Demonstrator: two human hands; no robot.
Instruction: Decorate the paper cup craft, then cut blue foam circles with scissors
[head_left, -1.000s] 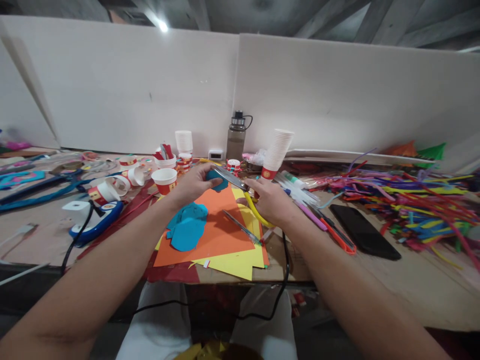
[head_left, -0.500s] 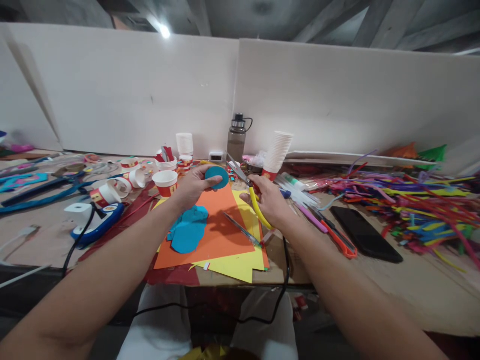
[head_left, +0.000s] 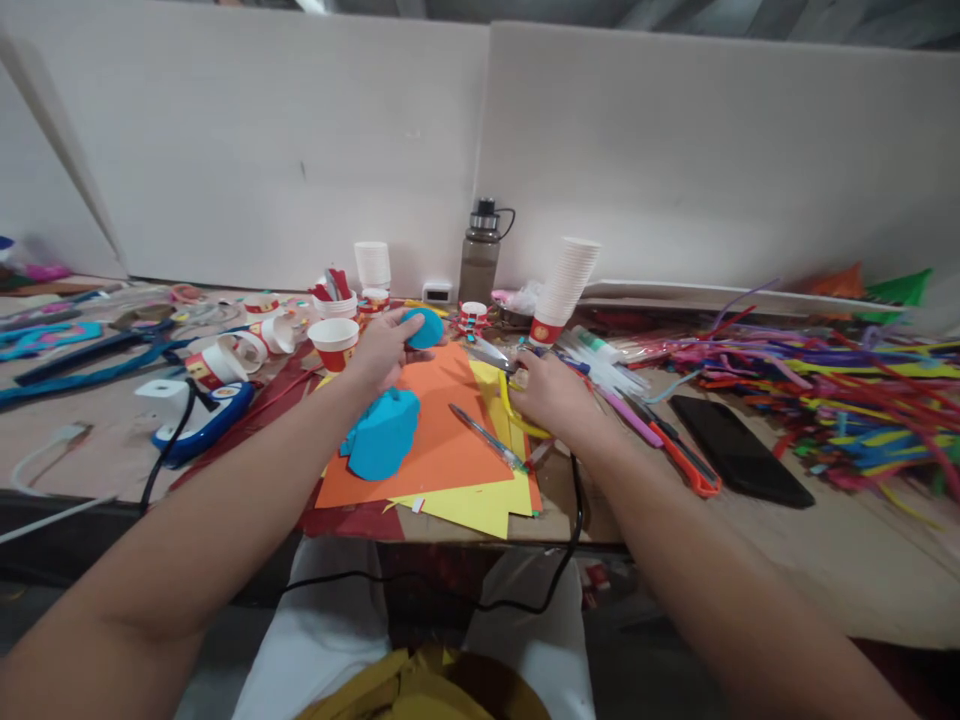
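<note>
Pinched between the thumb and fingers of my left hand is a round blue paper disc, above the far edge of the orange paper. My right hand is closed around the scissors, which have yellow handles. Their metal blades point left toward the back, low over the table. Cut blue paper lies on the left part of the orange sheet. A pen rests slantwise on the sheet's right side. Yellow paper shows underneath.
A white paper cup stands beside my left hand. Behind are a water bottle and stacked cups. On the right lie a box cutter, a phone and colourful pipe cleaners. A blue-white power strip sits left.
My right hand has lowered the scissors toward the tabletop, and their blades now lie flatter. My left hand still holds the blue disc, now tilted differently. The view has dipped downward.
</note>
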